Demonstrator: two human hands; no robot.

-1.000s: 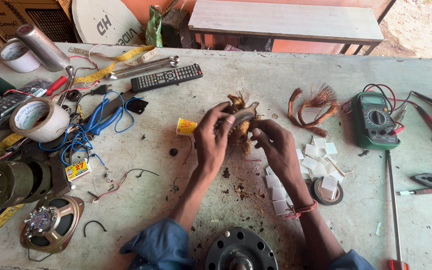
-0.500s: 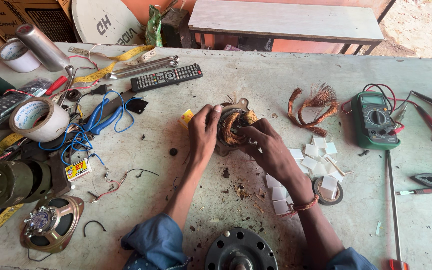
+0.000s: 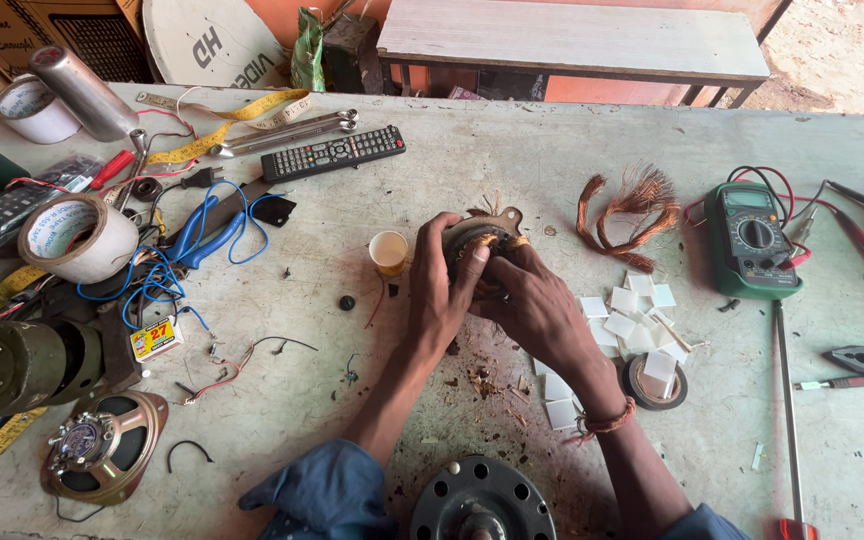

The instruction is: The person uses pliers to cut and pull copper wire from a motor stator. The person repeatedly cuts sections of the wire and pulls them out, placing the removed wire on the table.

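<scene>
Both hands, left hand (image 3: 439, 290) and right hand (image 3: 532, 305), grip the motor stator (image 3: 482, 235); pulled copper windings (image 3: 622, 210) lie beyond the right hand, some wire remaining inside.

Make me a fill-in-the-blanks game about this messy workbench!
1. Both hands, left hand and right hand, hold a motor part wound with ____ wire.
2. The meter to the right is coloured ____.
3. The long black thing with many buttons near the table's far side is a ____.
4. The little squares beside the right hand are coloured ____.

Missing words: copper; green; remote; white
</scene>
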